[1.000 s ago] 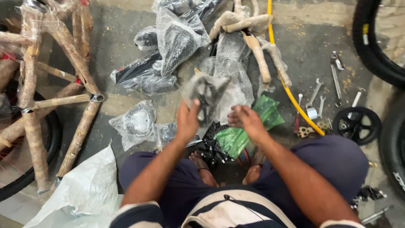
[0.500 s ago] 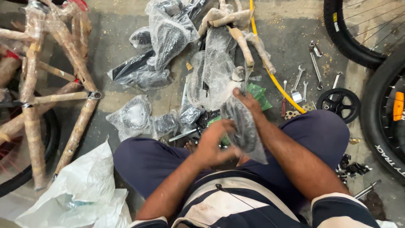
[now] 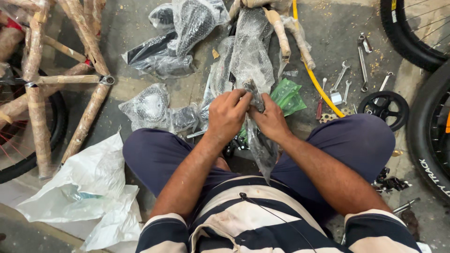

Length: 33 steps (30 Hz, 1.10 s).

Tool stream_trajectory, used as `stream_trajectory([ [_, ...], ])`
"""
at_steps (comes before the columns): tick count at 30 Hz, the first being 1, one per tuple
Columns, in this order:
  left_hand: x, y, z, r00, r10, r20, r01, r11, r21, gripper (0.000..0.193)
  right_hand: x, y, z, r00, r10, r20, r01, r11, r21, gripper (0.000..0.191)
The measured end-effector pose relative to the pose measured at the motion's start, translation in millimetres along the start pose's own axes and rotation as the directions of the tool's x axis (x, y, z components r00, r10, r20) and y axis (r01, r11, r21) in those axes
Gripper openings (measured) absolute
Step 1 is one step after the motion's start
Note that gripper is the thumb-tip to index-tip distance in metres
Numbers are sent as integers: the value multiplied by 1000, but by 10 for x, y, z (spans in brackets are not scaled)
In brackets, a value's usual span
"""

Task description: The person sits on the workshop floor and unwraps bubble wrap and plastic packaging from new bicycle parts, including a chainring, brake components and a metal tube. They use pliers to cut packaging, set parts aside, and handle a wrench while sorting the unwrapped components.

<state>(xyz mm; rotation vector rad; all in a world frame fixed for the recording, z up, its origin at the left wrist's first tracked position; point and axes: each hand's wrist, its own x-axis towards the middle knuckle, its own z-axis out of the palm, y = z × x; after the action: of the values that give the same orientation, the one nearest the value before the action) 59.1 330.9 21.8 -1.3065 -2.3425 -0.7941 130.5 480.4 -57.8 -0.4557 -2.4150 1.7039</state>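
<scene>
While I sit over the concrete floor (image 3: 140,47), my left hand (image 3: 228,115) and right hand (image 3: 270,121) meet above my knees, both closed in a pinching grip on the top of a dark part in a clear plastic bag (image 3: 260,143). The bag hangs down from my fingers between my thighs, with bubble-wrapped parts (image 3: 251,54) just beyond and spanners (image 3: 341,77) to the right.

We see wrapped frame (image 3: 56,79) left of bubble-wrapped part (image 3: 251,58); wrenches (image 3: 351,79), chainring (image 3: 383,107) right; green packet (image 3: 287,96) just beside.
</scene>
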Motion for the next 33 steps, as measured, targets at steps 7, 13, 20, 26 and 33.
stream_trajectory([
  [7, 18, -78, 114, 983, -78, 167, 65, 995, 80, 30, -75, -43, -26, 999, 33, 0, -33, 990, -137, 46],
  [13, 64, -46, 199, 989, -59, 138, 43, 992, 116, 20, -77, 97, -1, 980, -198, -6, 191, 951, -245, 33],
  [20, 120, -343, 89, 994, -51, 99, 35, 986, 165, 26, -107, -62, -18, 950, -308, 45, 306, 897, -320, 49],
  [26, -12, -784, 152, 943, -327, -54, 330, 943, 38, 19, -58, -271, -18, 917, -398, 29, 384, 863, -329, 52],
  [33, -182, -823, 57, 820, -570, 56, 559, 776, -291, 16, -57, -195, -47, 935, -273, 227, 338, 881, -332, 45],
])
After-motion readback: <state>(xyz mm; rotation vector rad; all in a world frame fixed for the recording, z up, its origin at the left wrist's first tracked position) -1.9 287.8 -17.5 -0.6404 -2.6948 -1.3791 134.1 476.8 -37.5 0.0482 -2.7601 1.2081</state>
